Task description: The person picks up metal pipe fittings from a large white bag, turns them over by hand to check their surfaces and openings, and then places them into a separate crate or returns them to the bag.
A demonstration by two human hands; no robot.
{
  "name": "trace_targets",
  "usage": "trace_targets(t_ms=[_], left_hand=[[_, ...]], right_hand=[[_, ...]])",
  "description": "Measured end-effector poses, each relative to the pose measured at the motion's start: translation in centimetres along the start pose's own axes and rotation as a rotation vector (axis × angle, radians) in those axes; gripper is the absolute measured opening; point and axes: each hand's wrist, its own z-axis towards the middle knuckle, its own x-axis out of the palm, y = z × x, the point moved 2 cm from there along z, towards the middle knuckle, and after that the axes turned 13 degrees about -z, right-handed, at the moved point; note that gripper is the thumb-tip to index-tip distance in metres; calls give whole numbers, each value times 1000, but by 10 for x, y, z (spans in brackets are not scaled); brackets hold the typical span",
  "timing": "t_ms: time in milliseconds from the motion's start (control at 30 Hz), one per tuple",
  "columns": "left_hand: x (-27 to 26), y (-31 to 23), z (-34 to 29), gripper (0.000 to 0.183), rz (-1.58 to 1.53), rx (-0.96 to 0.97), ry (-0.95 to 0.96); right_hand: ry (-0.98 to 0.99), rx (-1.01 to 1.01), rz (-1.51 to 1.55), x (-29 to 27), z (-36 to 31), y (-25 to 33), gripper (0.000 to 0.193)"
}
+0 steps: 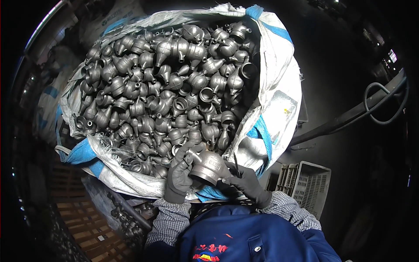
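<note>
A grey cast metal fitting (210, 165), rounded with a wide open collar and a narrow spout end, is held up between my two hands over the near rim of a big woven sack. My gloved left hand (180, 174) grips its left side, fingers curled around the body. On its right, my gloved right hand (246, 183) pinches the narrow end. Beyond my hands, the white sack (279, 65) with blue straps is heaped with many similar metal fittings (161, 87), lying at all angles.
At the right stands a pale plastic crate (312, 183) with slotted sides. An orange-brown slatted crate (87, 222) is at the lower left, beside more metal parts (128, 220). A long dark pole with a looped cable (366, 107) slants in from the right.
</note>
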Motion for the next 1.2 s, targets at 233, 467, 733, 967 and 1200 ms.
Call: trace_targets(t_ms=[233,467,733,967,1200], left_hand=[[0,1,-1,40,-23,-20,44],[11,1,2,40,-71,34,91],[-24,6,0,38,4,159,-63],[-20,2,-10,41,99,204,-130],[15,-13,-14,44,321,254,-161]], right_hand=[[127,111,226,-9,3,-13,61],[289,229,680,-11,-5,-13,30],[144,194,514,-13,-9,19,52],[176,210,566,-10,-2,-1,52],[257,228,641,-7,3,1,46]])
